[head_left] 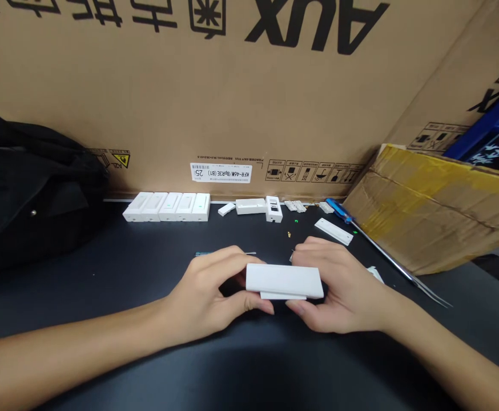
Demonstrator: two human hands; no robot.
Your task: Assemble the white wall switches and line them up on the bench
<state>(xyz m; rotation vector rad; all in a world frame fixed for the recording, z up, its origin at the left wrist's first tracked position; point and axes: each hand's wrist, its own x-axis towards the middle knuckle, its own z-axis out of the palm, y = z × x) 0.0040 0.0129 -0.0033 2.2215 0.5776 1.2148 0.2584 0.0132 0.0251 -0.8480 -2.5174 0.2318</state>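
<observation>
Both my hands hold a white plastic rectangular housing (pixel 284 281) above the dark work surface (pixel 104 297). My left hand (pixel 202 291) grips its left end, and my right hand (pixel 339 288) grips its right end. A thinner white plastic strip (pixel 282 295) sticks out below the housing's near edge. My fingers hide both ends of the housing. A slim screwdriver (pixel 226 253) lies partly hidden behind my left hand. A flat white plastic cover (pixel 333 231) lies just beyond my right hand.
Several white plastic housings (pixel 166 206) stand in a row along the back, beside loose white parts (pixel 258 206). A blue-handled screwdriver (pixel 373 242) lies at right, near a taped cardboard flap (pixel 429 211). A black bag (pixel 27 182) sits at left; a cardboard box (pixel 232 97) forms the back wall.
</observation>
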